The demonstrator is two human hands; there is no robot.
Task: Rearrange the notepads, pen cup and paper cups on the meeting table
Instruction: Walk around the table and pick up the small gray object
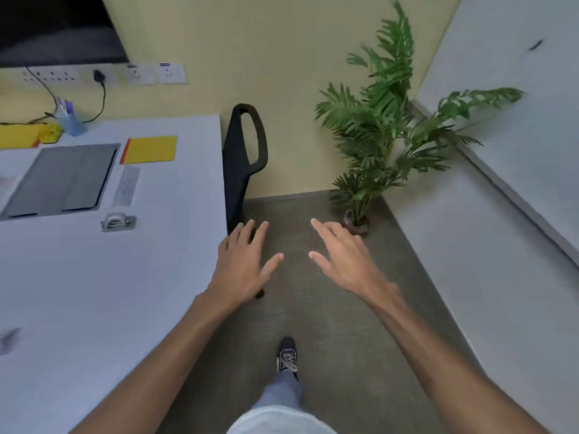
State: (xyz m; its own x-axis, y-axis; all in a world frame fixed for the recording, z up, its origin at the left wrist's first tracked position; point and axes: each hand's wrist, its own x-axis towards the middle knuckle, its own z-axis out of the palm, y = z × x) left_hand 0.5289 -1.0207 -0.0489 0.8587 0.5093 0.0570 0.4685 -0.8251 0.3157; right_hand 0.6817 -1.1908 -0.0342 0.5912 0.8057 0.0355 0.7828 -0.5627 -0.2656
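So, left hand (242, 264) and right hand (341, 258): fingers (261, 230) spread, holding nothing.
I count two yellow notepads (152, 149) (18, 136), one pen cup (73, 125).

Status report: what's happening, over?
Left hand, right hand open, empty. Yellow rectangular notepad, blue pen cup untouched on white table. Black chair beside table edge.

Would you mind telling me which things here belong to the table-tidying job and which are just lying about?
Part of the job: yellow notepad; second yellow notepad, cut off at the picture's edge; blue pen cup. No paper cups show.

Just lying about: grey folder; small metal desk tool; black chair; potted plant.
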